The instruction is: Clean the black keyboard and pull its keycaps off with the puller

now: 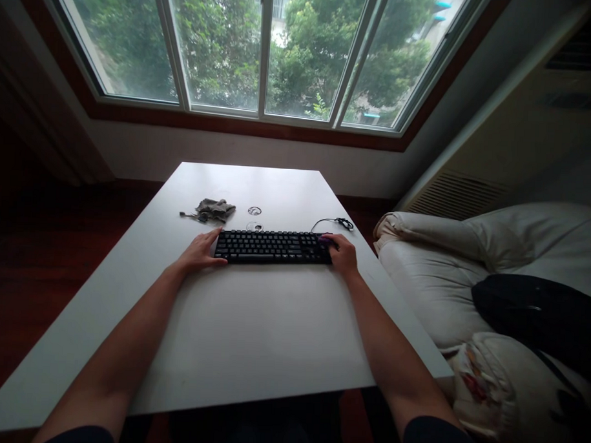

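A black keyboard (270, 248) lies flat on the white table, its long side facing me. At its left end my left hand (201, 252) grips it, thumb along the near edge and fingers at the far corner. Over the keys at the right end, my right hand (343, 253) is closed around a small dark purple thing (328, 239), mostly covered by the fingers; its kind cannot be made out. A thin black cable (342, 223) with a bundled end lies behind the keyboard's right part.
On the white table (282, 337), a crumpled grey cloth (216, 210) lies behind the keyboard, with a small brush-like tool (188, 215) beside it. A ring-shaped item (254, 210) and a small clear item (255, 226) lie nearby. A cream sofa (425, 252) stands right, bearing a black bag (530, 307).
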Motion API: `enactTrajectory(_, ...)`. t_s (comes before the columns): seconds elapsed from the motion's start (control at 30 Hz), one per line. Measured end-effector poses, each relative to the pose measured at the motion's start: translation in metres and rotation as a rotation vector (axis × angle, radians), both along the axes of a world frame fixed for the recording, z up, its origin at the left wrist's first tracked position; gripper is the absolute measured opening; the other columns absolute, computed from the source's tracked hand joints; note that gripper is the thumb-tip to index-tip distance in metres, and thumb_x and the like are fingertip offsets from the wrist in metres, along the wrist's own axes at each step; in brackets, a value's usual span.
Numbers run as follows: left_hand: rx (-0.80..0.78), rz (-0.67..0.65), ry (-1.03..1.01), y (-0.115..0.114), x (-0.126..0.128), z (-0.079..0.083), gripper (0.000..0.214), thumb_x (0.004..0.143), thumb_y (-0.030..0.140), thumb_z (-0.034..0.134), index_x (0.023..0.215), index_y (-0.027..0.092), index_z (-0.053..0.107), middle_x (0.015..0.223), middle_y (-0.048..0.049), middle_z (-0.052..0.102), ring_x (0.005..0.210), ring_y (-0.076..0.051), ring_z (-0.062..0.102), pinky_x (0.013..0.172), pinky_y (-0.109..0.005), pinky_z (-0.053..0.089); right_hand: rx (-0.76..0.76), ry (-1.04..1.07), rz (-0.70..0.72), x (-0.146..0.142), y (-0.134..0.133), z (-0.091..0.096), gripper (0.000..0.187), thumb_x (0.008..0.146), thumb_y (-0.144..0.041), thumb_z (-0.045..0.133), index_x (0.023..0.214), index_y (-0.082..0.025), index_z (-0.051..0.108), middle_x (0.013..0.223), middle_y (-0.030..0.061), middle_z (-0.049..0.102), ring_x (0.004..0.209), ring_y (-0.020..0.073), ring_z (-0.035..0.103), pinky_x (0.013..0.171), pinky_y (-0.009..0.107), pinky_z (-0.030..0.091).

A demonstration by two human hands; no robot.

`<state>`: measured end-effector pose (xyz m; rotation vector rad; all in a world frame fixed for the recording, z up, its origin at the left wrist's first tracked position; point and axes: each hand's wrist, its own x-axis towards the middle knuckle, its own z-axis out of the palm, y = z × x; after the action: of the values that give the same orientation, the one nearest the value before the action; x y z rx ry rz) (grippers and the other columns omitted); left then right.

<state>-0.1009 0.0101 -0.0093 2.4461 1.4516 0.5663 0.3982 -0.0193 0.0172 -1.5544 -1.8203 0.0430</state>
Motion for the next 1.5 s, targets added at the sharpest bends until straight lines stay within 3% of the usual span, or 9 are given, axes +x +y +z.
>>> enactTrajectory(0.1,-0.003,0.003,-0.004,0.0,0.0,0.001,0.115,0.072,0.071,0.073,0.163,0.022,0.024,0.16,-0.0158,0.039,0.142,-0.04,0.04,0.117,-0.052,0.032,0.07,0.018,-0.243,0.01,0.001,-0.001,0.046,0.092,-0.014,0.044,0.134,-0.017,0.063,0.125,0.0134,0.067,0.115,0.028,0.057,0.103,0.042,0.043)
enactTrajectory(0.17,-0.01,0.007,-0.006,-0.001,0.001,0.002,0.115,0.071,0.07,0.074,0.162,0.023,0.024,0.16,-0.015,0.039,0.143,-0.04,0.04,0.118,-0.052,0.031,0.028,-0.023,-0.291,0.012,0.002,-0.004,0.053,0.088,-0.009,0.044,0.137,-0.016,0.061,0.124,0.014,0.067,0.113,0.0283,0.056,0.102,0.042,0.043)
enactTrajectory(0.33,-0.019,0.011,-0.017,-0.001,0.002,0.004,0.115,0.07,0.072,0.073,0.162,0.022,0.026,0.16,-0.0145,0.039,0.144,-0.039,0.038,0.118,-0.05,0.032,-0.108,-0.194,-0.155,0.003,0.003,-0.009,0.037,0.086,-0.009,0.05,0.111,-0.02,0.075,0.108,0.0099,0.069,0.106,0.0262,0.056,0.097,0.036,0.045)
enactTrajectory(0.6,0.002,-0.015,-0.023,-0.001,0.001,0.003,0.115,0.07,0.072,0.074,0.162,0.021,0.026,0.161,-0.0156,0.038,0.145,-0.039,0.037,0.12,-0.05,0.031,-0.138,-0.172,-0.069,-0.016,-0.004,-0.002,0.027,0.088,-0.018,0.054,0.104,-0.021,0.075,0.103,0.0077,0.07,0.098,0.0242,0.059,0.092,0.035,0.047)
enactTrajectory(0.8,-0.013,-0.009,-0.027,-0.002,0.001,0.004,0.115,0.07,0.073,0.073,0.162,0.022,0.026,0.161,-0.015,0.037,0.146,-0.039,0.037,0.12,-0.051,0.031,0.01,-0.124,-0.197,0.0,-0.003,0.001,0.04,0.088,-0.008,0.043,0.116,-0.017,0.071,0.114,0.0121,0.068,0.111,0.0281,0.054,0.101,0.04,0.042)
enactTrajectory(1.07,-0.018,-0.013,-0.02,-0.001,0.001,0.004,0.114,0.07,0.075,0.072,0.161,0.022,0.029,0.162,-0.015,0.036,0.146,-0.039,0.036,0.12,-0.05,0.03,-0.221,-0.274,-0.148,-0.014,-0.008,0.002,0.018,0.085,-0.019,0.062,0.101,-0.021,0.07,0.1,0.0072,0.066,0.09,0.0217,0.059,0.081,0.031,0.045)
enactTrajectory(1.23,-0.006,-0.015,-0.023,0.0,0.0,0.002,0.115,0.069,0.076,0.072,0.161,0.023,0.028,0.162,-0.0145,0.036,0.146,-0.039,0.036,0.12,-0.051,0.03,-0.257,-0.191,-0.101,-0.037,-0.015,0.003,0.014,0.084,-0.021,0.064,0.097,-0.021,0.07,0.098,0.0055,0.069,0.085,0.0187,0.062,0.077,0.028,0.044)
enactTrajectory(1.4,-0.002,-0.027,-0.028,-0.001,-0.001,0.003,0.114,0.07,0.075,0.073,0.161,0.023,0.028,0.162,-0.0147,0.036,0.146,-0.039,0.036,0.12,-0.051,0.03,-0.413,0.04,0.084,-0.029,-0.011,0.011,0.016,0.085,-0.027,0.063,0.098,-0.024,0.072,0.086,-0.0005,0.071,0.074,0.0157,0.063,0.068,0.025,0.045)
enactTrajectory(1.5,-0.001,-0.027,-0.029,-0.001,-0.001,0.003,0.115,0.07,0.075,0.073,0.161,0.022,0.028,0.161,-0.0149,0.037,0.145,-0.04,0.037,0.119,-0.051,0.031,-0.291,0.013,-0.002,-0.014,-0.01,0.019,0.019,0.086,-0.026,0.062,0.102,-0.023,0.071,0.093,0.0019,0.072,0.081,0.0171,0.064,0.072,0.027,0.046)
